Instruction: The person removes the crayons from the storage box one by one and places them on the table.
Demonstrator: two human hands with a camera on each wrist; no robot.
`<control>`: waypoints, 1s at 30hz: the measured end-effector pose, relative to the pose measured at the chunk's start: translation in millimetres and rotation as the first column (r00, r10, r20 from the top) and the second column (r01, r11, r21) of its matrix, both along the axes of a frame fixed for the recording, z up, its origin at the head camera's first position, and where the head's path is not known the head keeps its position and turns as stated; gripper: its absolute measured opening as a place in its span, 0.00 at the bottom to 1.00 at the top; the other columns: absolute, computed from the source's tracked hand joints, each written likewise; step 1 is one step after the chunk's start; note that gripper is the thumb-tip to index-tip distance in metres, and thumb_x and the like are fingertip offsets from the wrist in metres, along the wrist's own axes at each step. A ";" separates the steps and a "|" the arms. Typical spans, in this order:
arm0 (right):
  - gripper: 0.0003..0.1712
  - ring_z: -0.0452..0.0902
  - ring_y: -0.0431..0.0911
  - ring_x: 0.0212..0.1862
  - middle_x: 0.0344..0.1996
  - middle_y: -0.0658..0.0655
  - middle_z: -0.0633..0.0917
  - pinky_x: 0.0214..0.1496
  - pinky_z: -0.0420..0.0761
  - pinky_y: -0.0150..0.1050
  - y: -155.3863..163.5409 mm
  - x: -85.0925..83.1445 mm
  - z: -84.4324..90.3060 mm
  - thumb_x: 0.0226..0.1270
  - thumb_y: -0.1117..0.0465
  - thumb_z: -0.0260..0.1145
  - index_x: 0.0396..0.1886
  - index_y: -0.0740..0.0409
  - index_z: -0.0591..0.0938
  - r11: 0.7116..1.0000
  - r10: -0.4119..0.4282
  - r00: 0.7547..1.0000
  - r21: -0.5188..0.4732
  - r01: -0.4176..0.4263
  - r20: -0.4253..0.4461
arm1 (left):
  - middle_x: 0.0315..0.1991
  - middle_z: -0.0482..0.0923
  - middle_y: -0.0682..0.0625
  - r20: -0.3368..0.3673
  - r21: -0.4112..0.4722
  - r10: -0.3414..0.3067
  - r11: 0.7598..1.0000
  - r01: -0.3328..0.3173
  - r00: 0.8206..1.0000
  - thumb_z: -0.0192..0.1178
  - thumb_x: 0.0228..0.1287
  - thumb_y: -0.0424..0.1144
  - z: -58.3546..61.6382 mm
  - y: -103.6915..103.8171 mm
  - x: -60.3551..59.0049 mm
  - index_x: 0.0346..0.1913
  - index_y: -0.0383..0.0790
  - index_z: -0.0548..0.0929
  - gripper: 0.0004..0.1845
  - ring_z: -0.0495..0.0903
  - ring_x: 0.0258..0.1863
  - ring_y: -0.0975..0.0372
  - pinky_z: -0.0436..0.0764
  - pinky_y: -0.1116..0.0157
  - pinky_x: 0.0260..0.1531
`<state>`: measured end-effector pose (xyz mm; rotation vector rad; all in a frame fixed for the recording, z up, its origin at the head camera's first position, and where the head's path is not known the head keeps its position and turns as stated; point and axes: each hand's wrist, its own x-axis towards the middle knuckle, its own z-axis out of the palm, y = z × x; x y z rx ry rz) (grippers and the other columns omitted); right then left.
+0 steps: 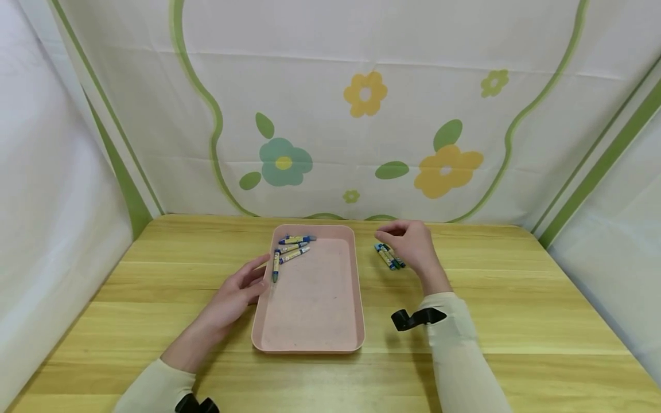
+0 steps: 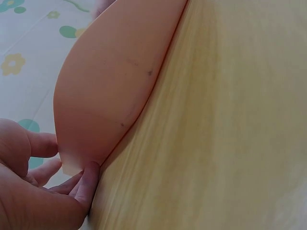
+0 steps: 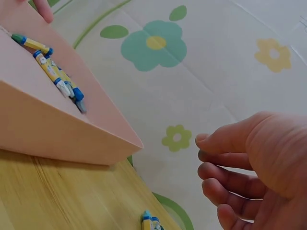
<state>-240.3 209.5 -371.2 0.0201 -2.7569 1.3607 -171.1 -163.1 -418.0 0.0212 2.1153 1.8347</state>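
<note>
Table [image 1: 516, 321]: we see light wood filling the lower frame.
Tray [image 1: 315, 310]: pink, frame centre; four crayons [image 1: 290, 250] in its upper left corner.
Left hand [image 1: 234, 298]: fingers relaxed, touching the tray's left rim.
Right hand [image 1: 413, 244]: fingers loosely curled, grasping nothing, over loose crayons [image 1: 388, 256] right of the tray.

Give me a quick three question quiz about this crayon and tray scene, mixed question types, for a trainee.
1. True or false: the pink tray holds some crayons in its far left corner.
2. Which hand touches the tray's rim? A) left hand B) right hand C) both
3. Fill in: the loose crayons on the table lie just beside the ____ hand.

Key: 1 true. 2 A, the left hand rests at the tray's left edge. 3 right; its fingers are loosely curled above them and hold nothing.
</note>
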 end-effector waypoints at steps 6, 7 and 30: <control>0.16 0.86 0.54 0.52 0.49 0.60 0.91 0.54 0.84 0.47 -10.2 2.6 5.7 0.74 0.53 0.72 0.52 0.57 0.91 1.000 0.023 0.999 -0.009 -0.024 -0.024 | 0.83 0.59 0.36 -0.004 0.008 -0.004 1.000 0.004 1.000 0.52 0.83 0.36 -1.6 1.1 -0.6 0.85 0.50 0.58 0.34 0.66 0.79 0.45 0.77 0.66 0.62; 0.15 0.86 0.54 0.51 0.49 0.60 0.91 0.54 0.84 0.47 -11.8 2.4 6.4 0.73 0.53 0.72 0.52 0.56 0.92 0.999 0.028 0.999 -0.015 -0.028 -0.029 | 0.83 0.59 0.36 -0.005 0.009 -0.006 1.000 0.006 1.000 0.53 0.83 0.36 -1.6 1.4 -0.6 0.85 0.50 0.57 0.34 0.66 0.79 0.45 0.77 0.67 0.62; 0.12 0.85 0.50 0.49 0.48 0.57 0.91 0.50 0.84 0.42 -56.1 -15.2 12.9 0.71 0.55 0.75 0.50 0.53 0.92 0.980 0.131 0.986 -0.137 -0.145 -0.106 | 0.83 0.58 0.35 -0.010 0.001 -0.011 1.000 0.011 1.000 0.53 0.83 0.36 -0.9 0.8 0.5 0.86 0.48 0.56 0.34 0.64 0.80 0.44 0.77 0.64 0.64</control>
